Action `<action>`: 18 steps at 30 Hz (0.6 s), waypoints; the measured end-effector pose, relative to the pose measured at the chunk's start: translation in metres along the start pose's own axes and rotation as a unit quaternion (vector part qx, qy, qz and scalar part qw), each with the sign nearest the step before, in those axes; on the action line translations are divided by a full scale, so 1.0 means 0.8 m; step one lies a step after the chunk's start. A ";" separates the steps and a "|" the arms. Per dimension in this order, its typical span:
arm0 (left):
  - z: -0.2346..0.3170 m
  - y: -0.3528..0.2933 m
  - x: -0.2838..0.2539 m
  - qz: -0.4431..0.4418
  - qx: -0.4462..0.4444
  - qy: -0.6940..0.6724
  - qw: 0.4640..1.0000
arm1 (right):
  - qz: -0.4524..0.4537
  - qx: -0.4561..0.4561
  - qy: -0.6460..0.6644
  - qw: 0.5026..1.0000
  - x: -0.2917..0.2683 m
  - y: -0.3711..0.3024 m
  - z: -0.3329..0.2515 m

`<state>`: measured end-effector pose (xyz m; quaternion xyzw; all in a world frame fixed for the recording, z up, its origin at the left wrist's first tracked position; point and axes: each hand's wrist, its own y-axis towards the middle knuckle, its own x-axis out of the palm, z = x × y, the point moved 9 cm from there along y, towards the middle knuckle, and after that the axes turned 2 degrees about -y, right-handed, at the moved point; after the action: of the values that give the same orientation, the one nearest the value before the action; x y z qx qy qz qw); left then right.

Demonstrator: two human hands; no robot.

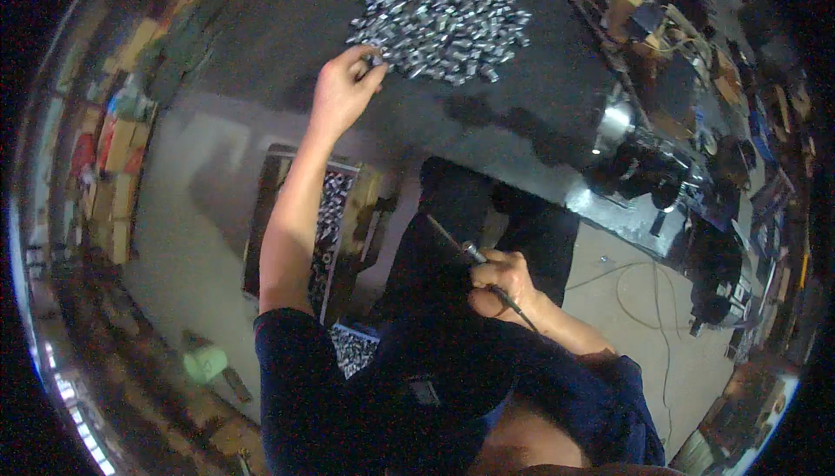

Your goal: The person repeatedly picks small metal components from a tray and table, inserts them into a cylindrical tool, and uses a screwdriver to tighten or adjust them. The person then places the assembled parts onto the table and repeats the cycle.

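Observation:
A heap of small shiny metal parts (448,28) lies on the dark tabletop (261,50) at the far side. At the heap's near left edge, my left hand (341,98) is closed in a pinch on one small metal part (376,60). Above my lap, my right hand (504,283) is wrapped round a slim handheld tool (472,252). A thin straight rod points up and left from it, and a cord or hose trails from its back end. The tool's exact kind is not clear. Its tip stands well apart from the heap.
Below my left forearm is a wooden crate (252,254) with metal parts inside; nearer, another container of parts (355,350). Dark machinery (661,172) stands at the right of the table. A looping cable (657,302) crosses the floor. A pale green container (205,363) is at lower left.

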<state>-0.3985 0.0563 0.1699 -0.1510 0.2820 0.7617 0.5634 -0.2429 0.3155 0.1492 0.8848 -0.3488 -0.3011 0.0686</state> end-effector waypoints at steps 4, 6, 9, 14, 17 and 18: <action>-0.112 -0.136 -0.103 0.085 -0.127 -0.077 0.985 | -0.003 0.031 0.021 0.999 0.015 -0.003 0.005; -0.197 -0.226 -0.135 0.049 -0.127 0.016 0.991 | -0.021 0.002 0.002 1.000 0.030 -0.005 0.011; -0.256 -0.334 -0.132 -0.087 -0.151 0.202 0.964 | -0.032 0.008 0.023 0.999 0.031 0.012 -0.002; -0.311 -0.464 -0.116 -0.180 -0.367 0.188 0.893 | -0.060 0.012 0.021 0.998 0.048 0.021 -0.007; -0.294 -0.453 -0.107 -0.167 -0.332 0.324 0.870 | -0.072 0.008 0.005 0.997 0.048 0.020 -0.005; -0.291 -0.447 -0.106 -0.173 -0.342 0.344 0.857 | -0.072 0.006 0.001 0.997 0.047 0.020 -0.005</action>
<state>-0.0546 -0.0749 -0.0617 -0.6333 0.1489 0.5995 0.4662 -0.2280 0.2782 0.1397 0.9083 -0.2860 -0.3024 0.0415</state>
